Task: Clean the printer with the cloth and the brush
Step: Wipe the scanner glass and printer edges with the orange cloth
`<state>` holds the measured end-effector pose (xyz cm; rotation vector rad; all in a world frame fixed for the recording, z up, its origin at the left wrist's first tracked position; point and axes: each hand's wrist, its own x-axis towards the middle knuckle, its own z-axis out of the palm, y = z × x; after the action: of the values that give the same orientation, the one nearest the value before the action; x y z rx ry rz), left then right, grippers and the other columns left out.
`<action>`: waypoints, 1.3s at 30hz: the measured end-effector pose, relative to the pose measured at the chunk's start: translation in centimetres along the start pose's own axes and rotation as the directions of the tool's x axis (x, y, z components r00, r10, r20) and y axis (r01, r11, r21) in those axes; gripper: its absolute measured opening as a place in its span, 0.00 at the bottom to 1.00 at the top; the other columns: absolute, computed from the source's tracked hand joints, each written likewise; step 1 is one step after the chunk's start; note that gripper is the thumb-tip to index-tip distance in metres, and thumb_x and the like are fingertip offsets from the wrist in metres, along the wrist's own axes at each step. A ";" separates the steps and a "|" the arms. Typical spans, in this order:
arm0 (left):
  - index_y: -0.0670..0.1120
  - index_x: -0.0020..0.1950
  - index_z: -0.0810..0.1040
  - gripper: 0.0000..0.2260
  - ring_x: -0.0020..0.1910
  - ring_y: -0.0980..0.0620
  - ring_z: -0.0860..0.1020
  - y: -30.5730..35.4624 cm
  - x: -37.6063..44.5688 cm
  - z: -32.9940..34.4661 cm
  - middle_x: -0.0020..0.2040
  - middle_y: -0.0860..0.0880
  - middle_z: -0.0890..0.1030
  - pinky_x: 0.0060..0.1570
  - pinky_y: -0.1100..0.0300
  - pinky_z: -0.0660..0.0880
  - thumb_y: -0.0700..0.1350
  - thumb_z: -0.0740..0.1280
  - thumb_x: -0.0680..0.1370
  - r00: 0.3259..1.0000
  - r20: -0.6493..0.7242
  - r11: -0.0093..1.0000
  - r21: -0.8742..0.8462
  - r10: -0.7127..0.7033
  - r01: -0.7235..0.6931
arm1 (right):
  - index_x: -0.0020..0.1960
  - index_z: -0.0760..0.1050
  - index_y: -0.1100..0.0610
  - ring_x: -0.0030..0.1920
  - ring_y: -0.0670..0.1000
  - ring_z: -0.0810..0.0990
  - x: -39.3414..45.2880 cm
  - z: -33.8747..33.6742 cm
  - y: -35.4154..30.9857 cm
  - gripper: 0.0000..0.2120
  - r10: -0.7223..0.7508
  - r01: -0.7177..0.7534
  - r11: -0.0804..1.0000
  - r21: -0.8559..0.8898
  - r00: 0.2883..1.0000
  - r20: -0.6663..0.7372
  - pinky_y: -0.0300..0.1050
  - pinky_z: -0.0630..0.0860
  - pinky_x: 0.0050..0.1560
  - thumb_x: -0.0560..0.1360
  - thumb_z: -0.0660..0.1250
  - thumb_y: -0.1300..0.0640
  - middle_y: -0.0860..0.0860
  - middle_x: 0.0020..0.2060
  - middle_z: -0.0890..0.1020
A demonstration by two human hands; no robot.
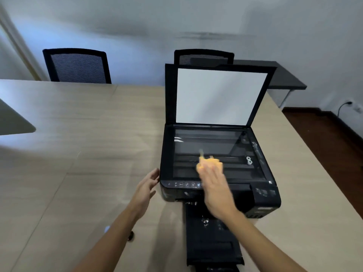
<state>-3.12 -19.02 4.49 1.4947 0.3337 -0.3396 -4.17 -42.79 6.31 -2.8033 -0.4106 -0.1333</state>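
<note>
Wooden table [78, 134], wide bare span left of printer [218, 173]. Lid raised. My right hand [216, 185] pinching orange cloth [210, 162] on glass; left hand [146, 185] spread, beside printer's left edge.

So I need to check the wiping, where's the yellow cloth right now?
In the head view, the yellow cloth is under the right hand, on the printer's scanner glass near its front edge.

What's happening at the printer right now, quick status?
Right hand holding orange cloth on the scanner glass. Left hand open beside the printer. Lid up. Nothing in the way.
</note>
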 end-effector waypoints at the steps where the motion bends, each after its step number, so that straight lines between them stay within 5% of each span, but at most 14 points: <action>1: 0.54 0.70 0.69 0.19 0.69 0.53 0.70 0.4 0.2 0.5 0.67 0.56 0.74 0.64 0.50 0.62 0.42 0.52 0.81 0.998 -0.055 0.997 -0.066 -0.033 0.029 | 0.74 0.60 0.56 0.74 0.57 0.59 0.5 0.6 -2.1 0.25 -0.070 0.070 0.997 0.017 0.998 0.009 0.58 0.61 0.71 0.77 0.50 0.57 0.52 0.74 0.64; 5: 0.49 0.63 0.75 0.18 0.59 0.52 0.73 2.3 1.3 2.9 0.61 0.51 0.76 0.61 0.52 0.67 0.53 0.50 0.83 0.974 -0.207 0.980 -0.191 -0.088 0.047 | 0.76 0.55 0.54 0.77 0.53 0.52 0.2 0.1 -2.5 0.27 -0.243 0.237 0.969 0.074 0.966 0.093 0.52 0.53 0.74 0.78 0.56 0.63 0.49 0.77 0.58; 8: 0.48 0.61 0.74 0.21 0.52 0.50 0.75 3.6 2.5 4.3 0.56 0.48 0.78 0.51 0.55 0.69 0.55 0.45 0.83 0.958 -0.263 0.984 -0.162 -0.118 0.076 | 0.77 0.51 0.50 0.77 0.48 0.48 -2.0 -1.1 3.7 0.26 -0.087 0.086 0.996 0.015 0.994 0.066 0.53 0.53 0.76 0.80 0.53 0.59 0.46 0.77 0.55; 10: 0.45 0.61 0.76 0.26 0.56 0.45 0.77 4.0 3.2 4.8 0.60 0.44 0.79 0.55 0.53 0.73 0.58 0.44 0.82 0.944 -0.305 0.988 -0.122 -0.128 0.095 | 0.77 0.50 0.51 0.77 0.50 0.47 -3.4 -2.0 7.4 0.24 0.109 -0.109 0.994 -0.033 0.994 0.009 0.51 0.49 0.77 0.82 0.44 0.52 0.48 0.77 0.55; 13: 0.44 0.69 0.72 0.36 0.69 0.42 0.72 3.3 4.2 5.1 0.70 0.42 0.74 0.71 0.45 0.66 0.66 0.43 0.77 0.914 -0.381 0.990 -0.065 -0.139 0.124 | 0.74 0.60 0.59 0.75 0.58 0.59 -3.6 -2.4 7.6 0.28 0.262 -0.265 0.964 -0.040 0.963 -0.065 0.52 0.56 0.75 0.80 0.43 0.46 0.56 0.74 0.65; 17: 0.41 0.70 0.69 0.37 0.70 0.39 0.69 3.7 3.6 5.9 0.70 0.39 0.72 0.72 0.41 0.63 0.66 0.43 0.75 0.885 -0.456 0.994 0.003 -0.094 0.107 | 0.63 0.73 0.53 0.62 0.55 0.73 -4.1 -2.5 7.3 0.21 0.037 -0.022 0.993 0.118 0.991 -0.127 0.51 0.76 0.60 0.72 0.67 0.66 0.52 0.58 0.79; 20: 0.41 0.68 0.70 0.39 0.69 0.39 0.70 3.2 4.2 5.9 0.68 0.39 0.74 0.71 0.40 0.64 0.68 0.42 0.72 0.866 -0.496 0.995 0.034 -0.064 0.093 | 0.51 0.75 0.45 0.44 0.45 0.77 -3.6 -7.1 10.7 0.12 0.213 -0.127 0.901 0.414 0.962 -0.170 0.35 0.72 0.46 0.74 0.64 0.60 0.39 0.43 0.80; 25: 0.38 0.63 0.70 0.40 0.68 0.37 0.71 2.4 4.9 5.8 0.67 0.36 0.74 0.69 0.38 0.66 0.68 0.43 0.72 0.846 -0.532 0.991 0.092 -0.037 0.102 | 0.55 0.76 0.56 0.45 0.52 0.79 1.9 -12.6 16.3 0.10 0.350 -0.162 0.908 0.387 0.802 -0.484 0.39 0.68 0.46 0.78 0.58 0.58 0.53 0.46 0.82; 27: 0.38 0.61 0.72 0.39 0.66 0.37 0.72 2.4 4.9 5.9 0.65 0.35 0.75 0.68 0.37 0.67 0.68 0.43 0.72 0.843 -0.536 0.990 0.090 -0.042 0.106 | 0.63 0.74 0.53 0.60 0.59 0.75 4.9 -12.0 18.4 0.14 0.316 -0.213 0.926 0.312 0.889 -0.332 0.50 0.70 0.61 0.80 0.57 0.55 0.58 0.62 0.76; 28: 0.40 0.60 0.73 0.39 0.65 0.37 0.73 2.3 4.9 5.8 0.64 0.36 0.76 0.68 0.37 0.67 0.69 0.43 0.72 0.842 -0.537 0.989 0.095 -0.048 0.116 | 0.69 0.69 0.51 0.69 0.62 0.66 6.3 -10.9 19.3 0.18 0.308 -0.270 0.936 0.224 0.938 -0.157 0.56 0.63 0.69 0.80 0.54 0.50 0.60 0.72 0.66; 30: 0.44 0.58 0.75 0.40 0.63 0.38 0.75 1.9 5.0 5.6 0.63 0.38 0.78 0.67 0.37 0.68 0.73 0.42 0.70 0.842 -0.536 0.987 0.092 -0.062 0.131 | 0.76 0.52 0.47 0.77 0.61 0.46 8.3 -8.1 20.7 0.26 0.345 -0.357 0.933 0.040 0.923 0.171 0.61 0.48 0.73 0.80 0.47 0.42 0.53 0.78 0.43; 32: 0.45 0.55 0.76 0.38 0.63 0.37 0.75 2.2 4.9 5.8 0.62 0.38 0.78 0.66 0.37 0.69 0.73 0.42 0.70 0.830 -0.552 0.984 0.096 -0.072 0.150 | 0.77 0.43 0.50 0.77 0.59 0.43 10.2 -6.3 21.3 0.31 0.324 -0.326 0.945 -0.024 0.926 0.194 0.61 0.48 0.74 0.79 0.43 0.38 0.52 0.78 0.42; 35: 0.46 0.43 0.72 0.27 0.59 0.38 0.76 3.4 4.1 6.5 0.56 0.37 0.79 0.62 0.44 0.70 0.64 0.44 0.78 0.812 -0.582 0.984 0.123 -0.032 0.127 | 0.78 0.44 0.56 0.77 0.58 0.47 12.1 -5.9 21.5 0.35 0.318 -0.320 0.947 0.000 0.940 0.127 0.59 0.52 0.75 0.77 0.41 0.37 0.55 0.78 0.48; 39: 0.46 0.37 0.69 0.24 0.49 0.44 0.74 3.3 3.9 6.8 0.47 0.41 0.76 0.51 0.50 0.67 0.57 0.45 0.82 0.815 -0.580 0.988 0.123 -0.002 0.090 | 0.77 0.43 0.57 0.78 0.57 0.44 6.8 -6.0 20.5 0.37 0.278 -0.277 0.960 -0.023 0.950 0.146 0.54 0.49 0.76 0.76 0.36 0.36 0.54 0.78 0.46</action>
<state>1.83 -25.67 6.24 1.7177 0.8495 0.0723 8.02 -61.52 7.06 -2.8474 -0.0438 0.1373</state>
